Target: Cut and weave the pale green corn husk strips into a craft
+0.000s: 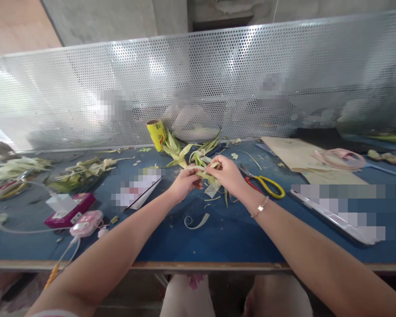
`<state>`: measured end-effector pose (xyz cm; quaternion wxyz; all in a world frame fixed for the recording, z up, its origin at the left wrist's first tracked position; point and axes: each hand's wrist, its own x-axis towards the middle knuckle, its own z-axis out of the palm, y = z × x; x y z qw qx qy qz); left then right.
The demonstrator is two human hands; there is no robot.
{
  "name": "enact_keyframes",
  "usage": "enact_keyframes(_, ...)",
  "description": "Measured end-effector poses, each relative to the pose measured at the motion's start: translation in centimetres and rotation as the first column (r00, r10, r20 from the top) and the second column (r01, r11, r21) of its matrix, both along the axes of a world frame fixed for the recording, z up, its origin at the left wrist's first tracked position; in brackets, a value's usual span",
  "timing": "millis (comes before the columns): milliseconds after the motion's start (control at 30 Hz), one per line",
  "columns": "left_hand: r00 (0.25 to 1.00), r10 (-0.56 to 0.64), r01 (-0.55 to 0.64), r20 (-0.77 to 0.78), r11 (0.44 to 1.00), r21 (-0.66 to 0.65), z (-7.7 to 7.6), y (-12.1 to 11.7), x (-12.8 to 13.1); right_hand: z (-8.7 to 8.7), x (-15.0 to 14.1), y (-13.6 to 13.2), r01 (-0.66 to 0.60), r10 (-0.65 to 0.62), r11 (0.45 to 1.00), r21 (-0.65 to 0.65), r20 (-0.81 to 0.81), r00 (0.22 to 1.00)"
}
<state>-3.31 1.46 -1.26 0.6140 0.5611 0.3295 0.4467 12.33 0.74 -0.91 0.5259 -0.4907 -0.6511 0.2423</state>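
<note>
Leaf strip [196,168]: pale green, held above the worktop [224,246] between the two hands, near the middle of the view.
Left hand [185,183]: fingers curled closed, gripping the strip's left part.
Right hand [227,174]: thumb and fingers pinched together on the strip, just beside the left hand; a bracelet [260,207] circles the wrist.
Leaf bunch [174,149]: green and pale leaves lying just beyond the hands, beside a yellow tube [156,135] that leans slightly.
Scissors [269,186]: red and yellow handles, lying to the right of the right hand.
Curled scrap [198,222]: thin and pale, flat on the blue surface nearer the person.
Purple socket block [73,212]: at the left, with a white plug [60,203] on it and a pink charger [86,223] beside it.
Brown paper [284,152]: at the far right, a pink coil [341,159] lying partly over it.
Perforated panel [198,79]: upright along the back.
</note>
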Motion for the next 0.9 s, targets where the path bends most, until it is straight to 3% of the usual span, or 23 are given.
enact_keyframes(200,0.997,0.074,-0.072,-0.016,0.991,0.114,-0.2,0.0,-0.1,-0.4,0.1,0.3,0.027,-0.027,1.0,0.004,-0.063,0.998)
enact_keyframes(533,0.979,0.19,-0.199,0.069,0.968,0.154,-0.4,0.3,0.2,-0.7,0.0,0.3,0.03,-0.028,0.999,0.019,-0.099,0.995)
enact_keyframes(900,0.971,0.144,-0.146,0.191,0.989,-0.007,-0.1,-0.5,0.7,-1.1,-0.4,0.6,0.0,-0.003,1.0,-0.013,-0.205,0.979)
